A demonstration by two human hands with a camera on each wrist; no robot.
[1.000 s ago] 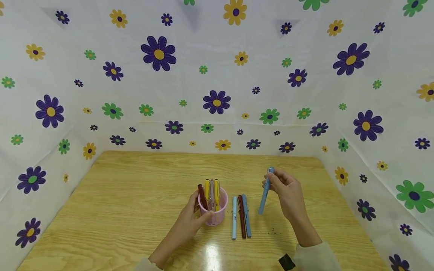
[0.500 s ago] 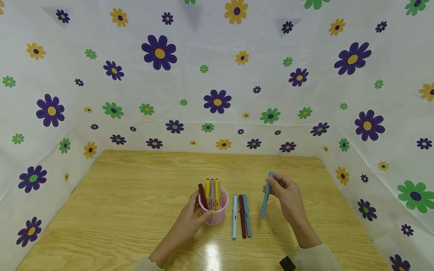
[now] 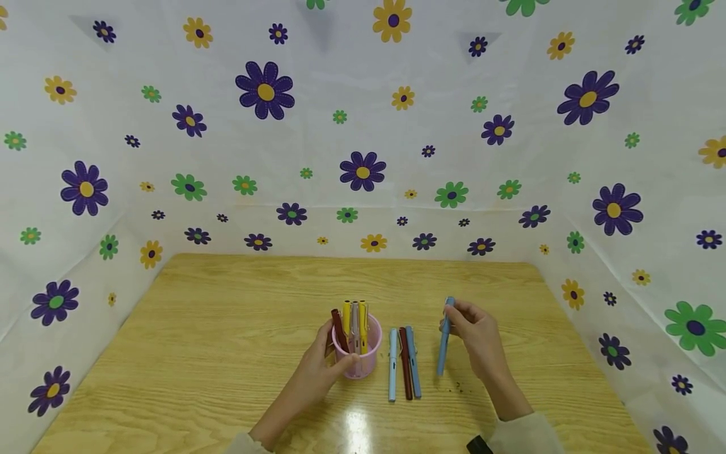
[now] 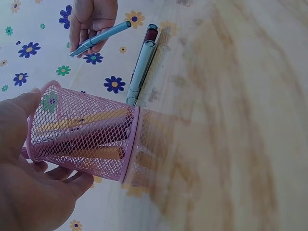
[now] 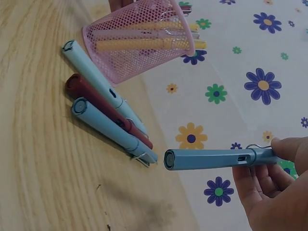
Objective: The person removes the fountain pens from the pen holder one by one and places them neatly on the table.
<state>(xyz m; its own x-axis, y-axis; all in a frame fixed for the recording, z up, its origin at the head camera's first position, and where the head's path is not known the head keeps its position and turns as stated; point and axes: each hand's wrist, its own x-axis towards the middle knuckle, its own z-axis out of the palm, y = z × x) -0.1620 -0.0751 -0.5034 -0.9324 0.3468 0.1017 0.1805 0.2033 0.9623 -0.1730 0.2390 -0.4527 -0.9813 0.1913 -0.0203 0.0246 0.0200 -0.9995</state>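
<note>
My left hand (image 3: 320, 366) grips a pink mesh pen cup (image 3: 368, 364), thumb at the front and fingers round its far left side. Inside stand two yellow pens (image 5: 139, 44), a greyish-purple pen (image 3: 355, 325) and a dark red pen (image 3: 338, 328). My right hand (image 3: 479, 331) pinches a blue pen (image 5: 207, 159) near its clip end, its other end angled down above the table. Between the cup and this hand lie a light blue pen (image 3: 392, 366), a dark red pen (image 5: 108, 108) and another blue pen (image 3: 413, 362), side by side.
The wooden table (image 3: 238, 302) is enclosed on three sides by a white flower-print sheet (image 3: 317, 139). Small dark crumbs (image 3: 458, 386) lie on the wood below my right hand. A black block (image 3: 479, 444) sits by the right sleeve.
My right hand has lowered the blue pen toward the table, tilting it more upright. My left hand and the cup stay in place, and the lying pens have not moved.
</note>
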